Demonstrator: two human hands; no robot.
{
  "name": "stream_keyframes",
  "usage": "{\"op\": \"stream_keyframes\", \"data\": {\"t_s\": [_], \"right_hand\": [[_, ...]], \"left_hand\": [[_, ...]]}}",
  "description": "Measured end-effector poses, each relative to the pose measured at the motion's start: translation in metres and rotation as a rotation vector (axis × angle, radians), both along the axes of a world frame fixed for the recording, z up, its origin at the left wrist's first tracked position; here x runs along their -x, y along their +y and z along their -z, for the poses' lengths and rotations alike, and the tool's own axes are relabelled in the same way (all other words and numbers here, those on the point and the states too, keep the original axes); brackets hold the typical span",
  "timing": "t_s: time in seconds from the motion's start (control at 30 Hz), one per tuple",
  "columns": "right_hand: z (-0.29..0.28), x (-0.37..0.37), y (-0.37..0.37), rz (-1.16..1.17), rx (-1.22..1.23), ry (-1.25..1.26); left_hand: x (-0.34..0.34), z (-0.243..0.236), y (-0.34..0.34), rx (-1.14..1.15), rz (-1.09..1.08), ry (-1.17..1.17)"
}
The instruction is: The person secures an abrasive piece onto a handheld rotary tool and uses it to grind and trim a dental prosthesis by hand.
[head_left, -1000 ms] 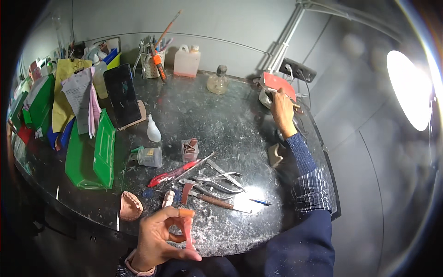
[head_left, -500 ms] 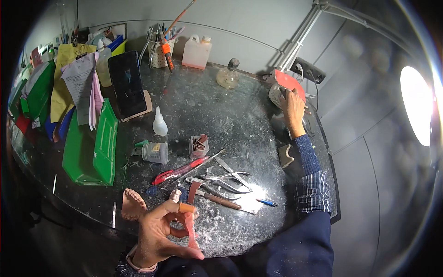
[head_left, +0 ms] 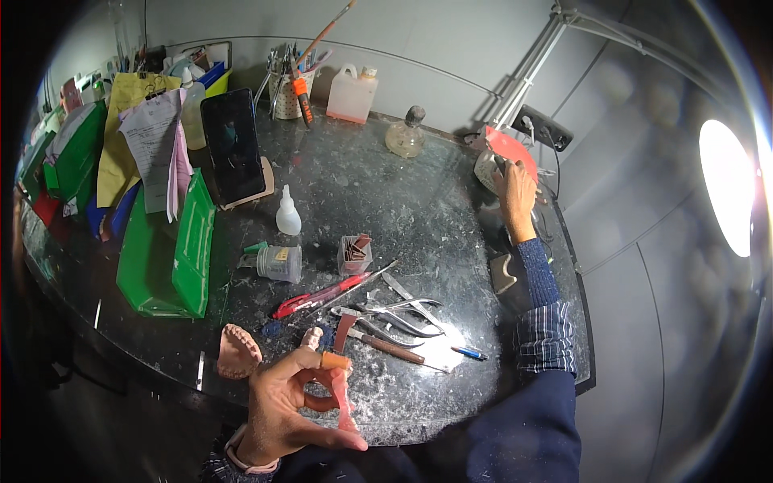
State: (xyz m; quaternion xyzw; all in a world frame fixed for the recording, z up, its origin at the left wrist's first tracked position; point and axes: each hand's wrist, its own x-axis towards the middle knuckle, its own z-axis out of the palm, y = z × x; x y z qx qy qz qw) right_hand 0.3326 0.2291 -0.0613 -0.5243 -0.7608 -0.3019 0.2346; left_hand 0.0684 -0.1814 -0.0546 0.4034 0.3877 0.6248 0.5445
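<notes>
Low at the front, my left hand pinches a thin, curved pink denture plate between thumb and fingers. An orange finger guard covers one of its fingertips. Far out at the right, my right hand is closed at a light container beneath a red sheet. Something dark shows at its fingertips, too small to name. Beside my left hand lies a pinkish dental cast, and a smaller tooth-coloured model stands just beyond it.
Pliers, a brown-handled knife, a red pen and a blue pen lie mid-table. A box of brown strips, a dropper bottle, a green bin and a phone stand left. A lamp shines right.
The whole view has shifted slightly, so the table things sit a little further right. Both hands keep nearly the same pose, the left still pinching the denture plate.
</notes>
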Motion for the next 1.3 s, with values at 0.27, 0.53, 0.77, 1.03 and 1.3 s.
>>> {"op": "stream_keyframes", "data": {"t_s": [0.27, 0.53, 0.77, 1.03, 1.3], "right_hand": [[-0.005, 0.003, -0.004, -0.09, -0.068, 0.036], [-0.056, 0.058, -0.137, -0.327, 0.121, 0.204], [-0.048, 0.081, -0.246, -1.049, 0.473, -0.015], [-0.033, 0.089, -0.255, -1.056, 0.407, -0.019], [-0.027, 0.089, -0.26, -1.078, 0.393, -0.033]], "left_hand": [[0.0, -0.003, -0.002, -0.029, -0.043, 0.013], [0.005, 0.008, 0.005, -0.126, -0.119, -0.026], [0.003, 0.011, 0.008, 0.004, -0.062, -0.201], [0.0, 0.002, 0.011, 0.179, 0.102, -0.378], [0.0, 0.004, 0.011, 0.234, 0.139, -0.391]]}}
